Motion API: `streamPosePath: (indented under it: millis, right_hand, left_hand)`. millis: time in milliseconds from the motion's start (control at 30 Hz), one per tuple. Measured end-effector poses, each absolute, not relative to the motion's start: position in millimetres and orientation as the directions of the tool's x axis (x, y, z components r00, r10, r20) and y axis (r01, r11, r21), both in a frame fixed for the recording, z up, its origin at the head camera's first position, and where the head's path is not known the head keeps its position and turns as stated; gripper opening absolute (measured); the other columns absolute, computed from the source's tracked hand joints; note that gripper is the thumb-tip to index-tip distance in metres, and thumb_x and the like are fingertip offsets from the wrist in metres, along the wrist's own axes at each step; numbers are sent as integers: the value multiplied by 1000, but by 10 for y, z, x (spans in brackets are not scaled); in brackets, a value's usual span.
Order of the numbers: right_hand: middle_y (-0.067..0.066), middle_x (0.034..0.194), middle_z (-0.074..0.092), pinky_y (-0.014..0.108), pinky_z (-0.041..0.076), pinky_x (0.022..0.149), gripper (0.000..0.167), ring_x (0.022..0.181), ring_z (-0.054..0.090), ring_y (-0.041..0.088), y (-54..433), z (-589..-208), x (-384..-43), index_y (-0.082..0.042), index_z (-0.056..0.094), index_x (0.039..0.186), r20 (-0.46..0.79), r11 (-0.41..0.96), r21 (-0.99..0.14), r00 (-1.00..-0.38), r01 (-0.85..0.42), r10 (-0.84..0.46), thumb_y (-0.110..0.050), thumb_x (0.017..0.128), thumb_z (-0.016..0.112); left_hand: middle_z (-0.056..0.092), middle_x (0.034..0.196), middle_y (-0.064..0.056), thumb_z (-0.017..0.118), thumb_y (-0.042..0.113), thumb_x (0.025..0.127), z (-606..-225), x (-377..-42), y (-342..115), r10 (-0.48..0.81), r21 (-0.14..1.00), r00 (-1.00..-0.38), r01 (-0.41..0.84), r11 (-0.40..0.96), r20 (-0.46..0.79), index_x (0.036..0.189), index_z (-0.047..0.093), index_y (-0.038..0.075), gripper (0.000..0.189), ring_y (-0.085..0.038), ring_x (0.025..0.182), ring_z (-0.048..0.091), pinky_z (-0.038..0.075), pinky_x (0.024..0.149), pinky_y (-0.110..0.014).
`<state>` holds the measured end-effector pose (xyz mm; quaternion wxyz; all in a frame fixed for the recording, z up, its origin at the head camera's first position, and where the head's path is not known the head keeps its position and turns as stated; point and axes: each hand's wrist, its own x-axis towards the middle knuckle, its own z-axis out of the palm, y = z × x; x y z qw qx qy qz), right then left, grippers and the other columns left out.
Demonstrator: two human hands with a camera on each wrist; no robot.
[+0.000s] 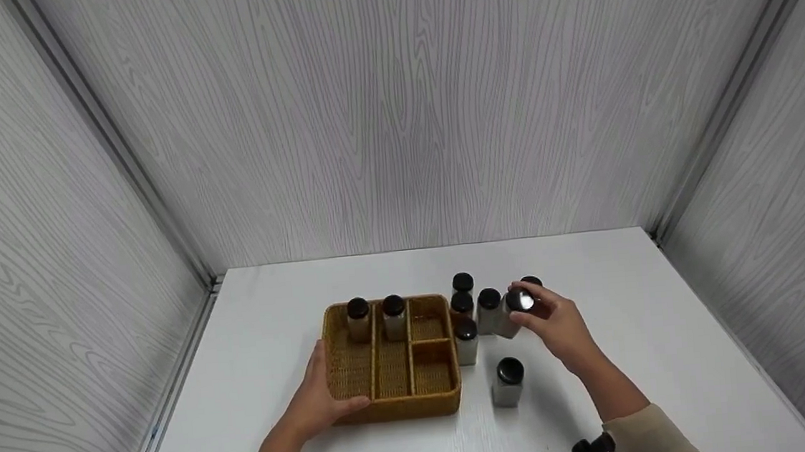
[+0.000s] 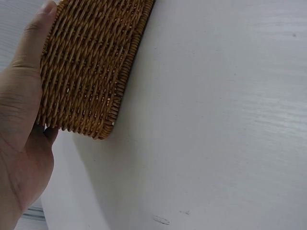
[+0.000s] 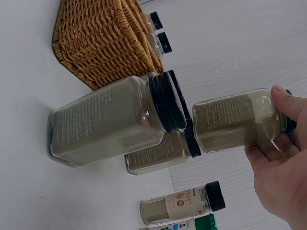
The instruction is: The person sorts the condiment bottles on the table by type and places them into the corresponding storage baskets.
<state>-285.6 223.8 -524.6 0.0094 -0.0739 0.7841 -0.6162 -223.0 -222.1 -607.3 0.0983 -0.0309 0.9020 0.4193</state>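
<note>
My left hand (image 1: 319, 401) grips the front left corner of a divided wicker basket (image 1: 417, 407), its thumb along the front rim. In the left wrist view the hand (image 2: 24, 110) wraps the corner of the woven wall (image 2: 86, 72). My right hand (image 1: 561, 325) pinches a square glass spice jar (image 1: 508, 324) just below its black lid. The right wrist view shows this jar (image 3: 228, 120) tilted and raised, with brownish powder inside. Two black-lidded jars, a left one (image 1: 358, 323) and a right one (image 1: 395, 321), stand in the basket's back compartments.
Several jars (image 1: 466, 347) stand close along the basket's right side. Another jar (image 1: 507, 390) stands nearer the front. In the right wrist view are a jar with a paper label (image 3: 184, 206) and a green lid (image 3: 205, 223). Wood-grain panels (image 1: 393, 112) enclose the white table (image 1: 242, 382).
</note>
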Motion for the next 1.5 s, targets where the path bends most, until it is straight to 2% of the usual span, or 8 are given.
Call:
streamPosePath:
  millis: [533, 700, 967, 1167, 1500]
  right_hand:
    - [14, 157, 62, 17, 55, 103, 60, 146, 61, 32, 2081, -5213, -2828, -18, 63, 152, 78, 232, -966, -984, -114, -160, -14, 96, 84]
    - [15, 157, 62, 17, 56, 102, 62, 145, 62, 33, 1998, -5183, -2827, -17, 63, 153, 77, 232, -966, -984, -113, -159, -16, 96, 85]
    - [11, 153, 65, 18, 57, 101, 61, 141, 65, 29, 1849, -5148, -2835, -17, 65, 151, 91, 177, -977, -982, -121, -164, -10, 94, 85]
    - [16, 149, 67, 18, 58, 97, 61, 136, 67, 31, 1744, -5155, -2822, -11, 66, 150, 96, 148, -982, -983, -120, -158, -6, 93, 86]
    - [15, 152, 66, 19, 59, 97, 60, 136, 67, 27, 1576, -5167, -2798, -13, 67, 149, 89, 88, -990, -976, -108, -198, -5, 93, 85]
  left_hand:
    - [-9, 184, -17, 95, 62, 76, -6079, -2226, -2243, 47, 764, -981, -117, 634, -189, 174, -17, 21, 154, -53, 167, 16, 29, 130, -70]
    - [-8, 184, -17, 95, 61, 76, -6069, -2226, -2237, 33, 756, -981, -125, 642, -191, 175, -15, 20, 154, -52, 167, 16, 28, 131, -69]
    - [-7, 184, -18, 95, 62, 76, -6064, -2232, -2243, 28, 750, -981, -126, 650, -190, 175, -14, 18, 153, -53, 166, 17, 29, 130, -70]
    - [-7, 184, -18, 95, 62, 76, -6061, -2228, -2240, 29, 751, -980, -133, 647, -198, 175, -15, 21, 153, -53, 166, 18, 30, 130, -70]
    - [-9, 184, -18, 94, 60, 77, -6040, -2208, -2233, 37, 749, -979, -127, 650, -198, 175, -12, 14, 151, -51, 168, 13, 26, 132, -69]
